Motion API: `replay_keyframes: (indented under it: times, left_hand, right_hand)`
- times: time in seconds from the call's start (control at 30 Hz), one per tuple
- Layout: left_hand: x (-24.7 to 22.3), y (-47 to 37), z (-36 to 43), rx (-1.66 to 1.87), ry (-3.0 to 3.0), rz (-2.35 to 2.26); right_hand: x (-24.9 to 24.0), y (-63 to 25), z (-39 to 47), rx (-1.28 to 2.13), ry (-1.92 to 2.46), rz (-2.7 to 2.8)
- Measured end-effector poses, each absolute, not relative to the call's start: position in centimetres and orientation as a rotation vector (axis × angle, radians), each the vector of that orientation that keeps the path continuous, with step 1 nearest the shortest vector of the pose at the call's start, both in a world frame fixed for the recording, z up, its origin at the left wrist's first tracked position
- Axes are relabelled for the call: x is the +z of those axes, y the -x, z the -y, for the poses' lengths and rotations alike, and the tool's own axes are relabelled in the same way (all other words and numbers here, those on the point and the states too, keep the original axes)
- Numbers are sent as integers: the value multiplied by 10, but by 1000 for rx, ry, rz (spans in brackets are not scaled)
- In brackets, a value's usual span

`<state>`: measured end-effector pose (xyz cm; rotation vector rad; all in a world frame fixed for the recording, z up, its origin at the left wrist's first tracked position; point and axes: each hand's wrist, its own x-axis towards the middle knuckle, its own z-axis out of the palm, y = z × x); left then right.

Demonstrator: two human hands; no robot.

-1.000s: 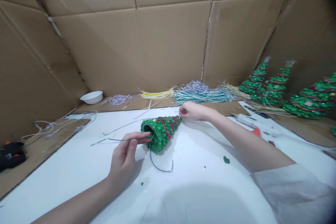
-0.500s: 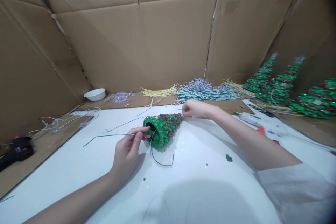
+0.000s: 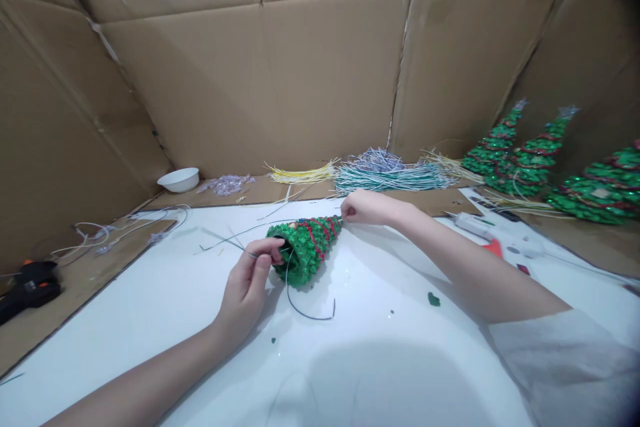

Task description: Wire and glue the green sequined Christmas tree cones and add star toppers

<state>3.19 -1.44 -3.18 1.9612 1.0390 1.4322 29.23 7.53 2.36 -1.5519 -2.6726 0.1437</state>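
A small green cone tree (image 3: 310, 247) with red garland lies on its side on the white table (image 3: 390, 373), its hollow base toward the left and its tip toward the right. At the base opening, my left hand (image 3: 249, 277) pinches a thin wire, with its fingertips at the rim. Another thin dark wire (image 3: 300, 310) curves out of the hollow and bends up at its end. My right hand (image 3: 367, 208) is closed in a pinch at the tip of the tree; what lies between those fingertips is hidden.
Decorated trees (image 3: 540, 157) stand at the right. Yellow wires (image 3: 303, 175), teal wires (image 3: 393, 179), clear purplish pieces (image 3: 227, 185) and a white bowl (image 3: 179, 179) line the back. A black glue gun (image 3: 33, 287) lies left, a white tool (image 3: 470, 225) right.
My left fingers have moved slightly, and the wire in them now tilts upward and looks blurred. The tree and my right hand have shifted a little to the left in view.
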Motion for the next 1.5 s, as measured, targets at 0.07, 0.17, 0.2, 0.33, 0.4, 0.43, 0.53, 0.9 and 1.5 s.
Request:
replay_keyframes:
  times: [0.07, 0.17, 0.2, 0.33, 0.4, 0.43, 0.53, 0.9, 1.5]
  left_hand:
    - [-32, -33, 15, 1398, -1914, -1122]
    - [-30, -34, 14, 1355, -1900, -1187]
    - [-29, -35, 14, 1362, -1921, -1191]
    - [-27, -34, 12, 1445, -2036, -1203]
    - [-26, -33, 11, 1442, -1998, -1244]
    - [-26, -32, 11, 1436, -1964, -1272]
    - [-25, -30, 7, 1463, -1903, -1331]
    - [-17, -16, -19, 1632, -1709, -1373]
    - [-19, -7, -18, 1521, -1600, -1567]
  right_hand:
    - [22, -290, -75, 59, 1562, 2672]
    - [21, -287, -74, -44, 1557, 2669]
    - [21, -287, -74, -63, 1551, 2670]
    - [19, -288, -76, -64, 1499, 2700]
    - [17, -289, -78, -49, 1464, 2719]
    - [16, -289, -78, -41, 1447, 2727]
    - [14, -289, -78, -13, 1406, 2746]
    - [13, -259, -57, -126, 1464, 2743]
    - [53, -275, -40, -90, 1837, 2701]
